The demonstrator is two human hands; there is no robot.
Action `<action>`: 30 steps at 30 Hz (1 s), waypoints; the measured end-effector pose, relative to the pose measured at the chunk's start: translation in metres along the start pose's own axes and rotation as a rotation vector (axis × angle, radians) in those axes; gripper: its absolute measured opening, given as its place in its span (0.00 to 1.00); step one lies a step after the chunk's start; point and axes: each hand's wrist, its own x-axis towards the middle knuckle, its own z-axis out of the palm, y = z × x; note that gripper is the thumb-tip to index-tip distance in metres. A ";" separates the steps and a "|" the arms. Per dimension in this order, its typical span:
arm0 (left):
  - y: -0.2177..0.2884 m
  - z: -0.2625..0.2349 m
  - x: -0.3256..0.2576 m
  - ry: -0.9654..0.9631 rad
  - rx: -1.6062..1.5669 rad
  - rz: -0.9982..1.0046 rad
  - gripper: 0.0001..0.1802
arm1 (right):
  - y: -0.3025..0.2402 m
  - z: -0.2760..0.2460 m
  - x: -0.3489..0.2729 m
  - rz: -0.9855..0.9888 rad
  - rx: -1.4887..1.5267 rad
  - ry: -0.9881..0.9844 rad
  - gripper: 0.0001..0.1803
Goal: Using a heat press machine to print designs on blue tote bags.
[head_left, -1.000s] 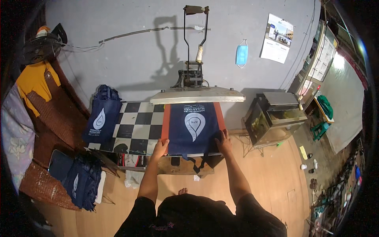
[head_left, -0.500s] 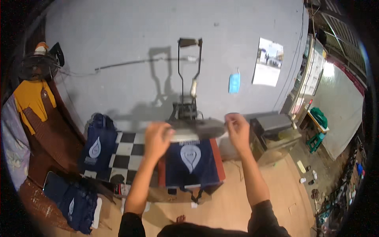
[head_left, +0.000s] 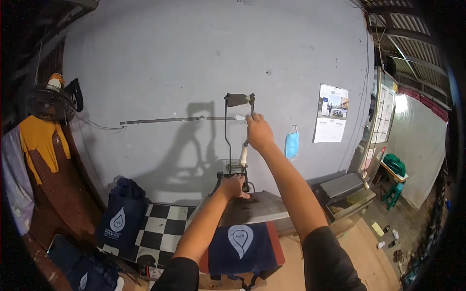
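Observation:
A heat press stands against the grey wall, its wide dark top plate (head_left: 259, 206) over the back part of a navy fabric bag (head_left: 262, 250). The bag lies flat on a red-edged board (head_left: 276, 242), its white drop-shaped print facing up and its straps hanging at the front. My right hand (head_left: 259, 132) is closed round the right-hand rod of the press's tall lever (head_left: 228, 138), below the dark grip at its top. Lower down, my left hand (head_left: 232, 186) grips the metal mechanism behind the plate, thumb pointing right; some of its fingers are hidden.
Left of the press is a black-and-white checkered tabletop (head_left: 167, 225) with a stack of navy bags (head_left: 121, 213). More navy fabric (head_left: 77, 266) lies at lower left. A grey metal box (head_left: 342, 186) stands to the right. On the wall hang a blue face mask (head_left: 291, 144) and a calendar (head_left: 331, 114).
The view has tilted up. My right hand has gone from beside the blurred plate to the lever rod, and my left hand from the plate's left side to the mechanism. The plate now sits still.

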 end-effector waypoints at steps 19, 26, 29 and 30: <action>0.037 -0.003 -0.003 -0.027 0.173 -0.231 0.54 | -0.011 0.045 0.096 -0.063 -0.222 0.078 0.26; 0.043 -0.016 -0.007 -0.291 0.146 -0.232 0.61 | -0.019 0.019 0.077 -0.074 -0.209 0.043 0.20; 0.051 0.004 -0.019 -0.148 0.119 -0.271 0.58 | -0.027 0.009 0.057 -0.075 -0.209 0.100 0.17; 0.051 0.011 -0.022 -0.116 0.108 -0.266 0.58 | -0.030 0.005 0.050 -0.075 -0.197 0.115 0.17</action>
